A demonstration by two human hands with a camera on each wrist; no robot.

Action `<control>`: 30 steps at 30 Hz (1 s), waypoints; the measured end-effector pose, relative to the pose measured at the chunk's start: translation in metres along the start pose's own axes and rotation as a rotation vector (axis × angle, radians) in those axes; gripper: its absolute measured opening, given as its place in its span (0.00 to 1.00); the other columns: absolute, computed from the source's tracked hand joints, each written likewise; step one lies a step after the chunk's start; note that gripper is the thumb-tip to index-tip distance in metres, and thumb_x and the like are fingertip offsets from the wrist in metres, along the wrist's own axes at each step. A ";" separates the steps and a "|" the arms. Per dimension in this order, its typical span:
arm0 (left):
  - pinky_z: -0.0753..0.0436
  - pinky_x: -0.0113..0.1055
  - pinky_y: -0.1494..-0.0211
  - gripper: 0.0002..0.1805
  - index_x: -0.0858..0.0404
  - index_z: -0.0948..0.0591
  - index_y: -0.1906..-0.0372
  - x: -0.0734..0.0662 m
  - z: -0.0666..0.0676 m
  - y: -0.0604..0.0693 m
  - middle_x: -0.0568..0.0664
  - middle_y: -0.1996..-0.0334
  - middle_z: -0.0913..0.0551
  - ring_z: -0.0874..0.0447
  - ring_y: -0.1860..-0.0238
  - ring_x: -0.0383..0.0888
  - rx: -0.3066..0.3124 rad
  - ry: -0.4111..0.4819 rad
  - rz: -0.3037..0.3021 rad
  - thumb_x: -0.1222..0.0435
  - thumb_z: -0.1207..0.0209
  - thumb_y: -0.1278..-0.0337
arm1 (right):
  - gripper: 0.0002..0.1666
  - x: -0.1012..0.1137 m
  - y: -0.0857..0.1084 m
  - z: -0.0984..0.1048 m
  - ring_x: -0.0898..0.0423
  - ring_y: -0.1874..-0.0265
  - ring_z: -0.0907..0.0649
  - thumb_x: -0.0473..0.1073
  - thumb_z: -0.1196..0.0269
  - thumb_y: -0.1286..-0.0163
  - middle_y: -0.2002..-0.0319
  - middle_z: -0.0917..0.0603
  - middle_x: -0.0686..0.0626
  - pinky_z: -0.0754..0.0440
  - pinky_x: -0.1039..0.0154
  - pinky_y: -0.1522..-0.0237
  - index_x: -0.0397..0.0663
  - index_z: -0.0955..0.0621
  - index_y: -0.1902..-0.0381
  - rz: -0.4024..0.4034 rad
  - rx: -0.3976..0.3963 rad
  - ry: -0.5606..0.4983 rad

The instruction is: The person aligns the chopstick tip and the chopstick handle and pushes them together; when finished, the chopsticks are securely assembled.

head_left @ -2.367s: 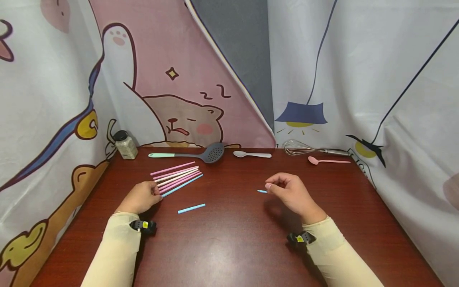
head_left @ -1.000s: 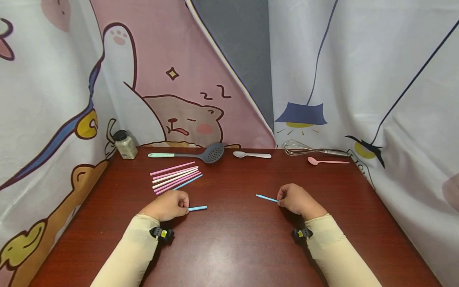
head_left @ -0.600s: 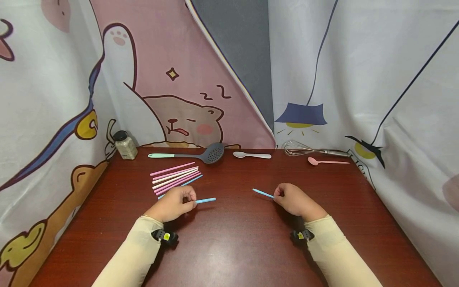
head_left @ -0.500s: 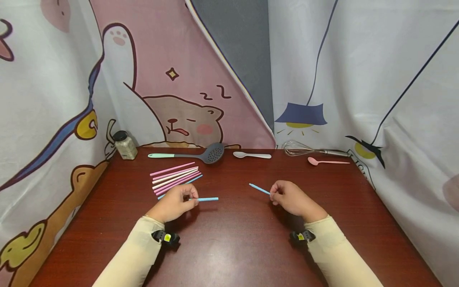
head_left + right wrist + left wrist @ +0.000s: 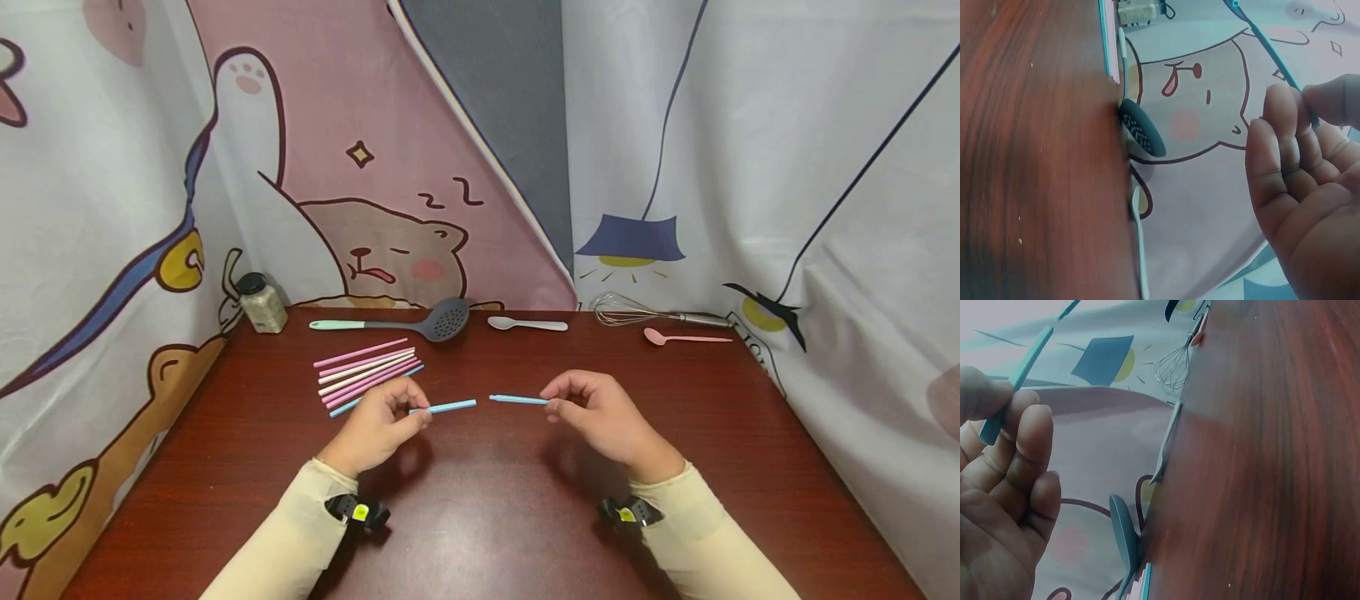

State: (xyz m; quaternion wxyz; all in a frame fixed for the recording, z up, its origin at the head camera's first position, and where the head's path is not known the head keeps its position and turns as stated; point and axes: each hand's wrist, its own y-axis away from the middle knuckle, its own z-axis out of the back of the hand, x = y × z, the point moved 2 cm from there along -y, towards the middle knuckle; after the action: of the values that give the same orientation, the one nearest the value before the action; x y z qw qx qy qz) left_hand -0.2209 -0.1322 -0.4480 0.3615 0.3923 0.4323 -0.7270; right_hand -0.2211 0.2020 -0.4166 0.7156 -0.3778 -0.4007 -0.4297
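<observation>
My left hand [image 5: 386, 421] pinches a short, thick blue tube [image 5: 456, 406] between thumb and fingers, its free end pointing right. From the other side, my right hand [image 5: 603, 417] pinches a thinner blue stick [image 5: 517, 399] with a narrow tip pointing left. A small gap separates the two facing ends, both held above the table. In the left wrist view, the thick tube [image 5: 1030, 359] runs across the thumb and fingertips. The right wrist view shows the thin stick [image 5: 1275, 56] slanting up from the pinch.
Several pink, white and blue sticks [image 5: 367, 372] lie behind my left hand on the brown table [image 5: 480, 517]. Along the back stand or lie a jar [image 5: 262, 303], a skimmer [image 5: 447, 321], a white spoon [image 5: 527, 323], a whisk [image 5: 637, 311] and a pink spoon [image 5: 655, 336].
My left hand has left the stick pile, picked up the short blue tube from the table and carried it right. My right hand has brought its blue stick left, narrowing the gap.
</observation>
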 end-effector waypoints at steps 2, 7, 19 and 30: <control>0.21 0.29 0.69 0.08 0.62 0.19 0.64 -0.001 -0.002 0.000 0.48 0.71 0.16 0.21 0.72 0.36 0.006 -0.003 -0.007 0.76 0.33 0.37 | 0.06 0.003 0.001 -0.002 0.53 0.69 0.12 0.28 0.34 0.30 0.69 0.12 0.43 0.17 0.65 0.67 0.39 0.13 0.59 0.012 -0.001 0.010; 0.22 0.29 0.69 0.08 0.61 0.18 0.65 -0.006 -0.004 0.001 0.48 0.72 0.16 0.21 0.72 0.40 0.004 -0.006 -0.024 0.76 0.33 0.37 | 0.05 0.008 0.003 -0.005 0.56 0.72 0.14 0.27 0.34 0.31 0.72 0.13 0.45 0.20 0.68 0.70 0.37 0.13 0.60 0.042 -0.003 0.006; 0.22 0.28 0.70 0.08 0.61 0.18 0.65 -0.014 -0.008 0.002 0.48 0.72 0.16 0.22 0.74 0.34 -0.016 -0.008 -0.014 0.76 0.34 0.38 | 0.06 0.011 0.006 -0.008 0.61 0.73 0.18 0.26 0.33 0.33 0.72 0.15 0.35 0.23 0.69 0.72 0.39 0.13 0.62 0.099 -0.009 0.011; 0.25 0.28 0.71 0.05 0.64 0.17 0.64 -0.015 -0.010 0.001 0.56 0.72 0.14 0.24 0.75 0.34 -0.074 -0.023 0.017 0.76 0.34 0.37 | 0.08 0.013 0.007 -0.009 0.65 0.74 0.20 0.28 0.31 0.33 0.73 0.15 0.55 0.24 0.70 0.74 0.45 0.12 0.62 0.125 -0.005 0.042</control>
State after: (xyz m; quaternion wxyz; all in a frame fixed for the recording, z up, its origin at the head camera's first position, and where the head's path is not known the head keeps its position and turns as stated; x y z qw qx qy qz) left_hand -0.2109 -0.1205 -0.4386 0.3868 0.3738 0.4514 -0.7120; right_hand -0.2088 0.1922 -0.4101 0.7483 -0.3949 -0.3600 -0.3931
